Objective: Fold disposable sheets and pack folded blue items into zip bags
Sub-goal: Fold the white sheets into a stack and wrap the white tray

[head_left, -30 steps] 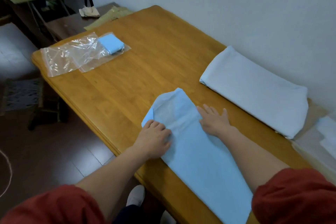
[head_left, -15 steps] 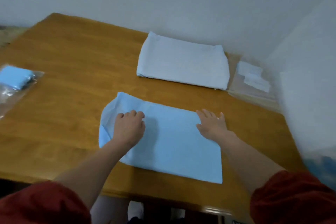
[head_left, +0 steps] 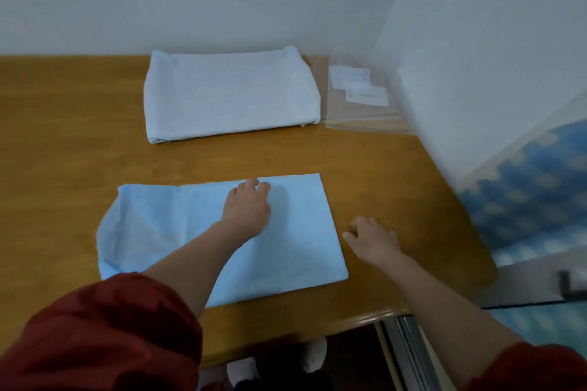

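Wooden table [head_left: 381, 168] in a white corner carries a light blue disposable sheet [head_left: 301, 232], part-folded, near its front edge. Left hand [head_left: 246, 209] presses it, fingers bent; whether they pinch, I cannot tell. Right hand [head_left: 373, 238] is spread, empty, just beside it. The rumpled left end could skew the next fold.

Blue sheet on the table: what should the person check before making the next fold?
1. Blue sheet lies flat: not ok, its left end is rumpled.
2. Left hand presses the sheet down: ok.
3. Right hand grips the sheet's right edge: not ok, it is off the sheet, over the table.
4. Folding room clear of the white stack: ok.
5. Clear bags open and ready: cannot tell.
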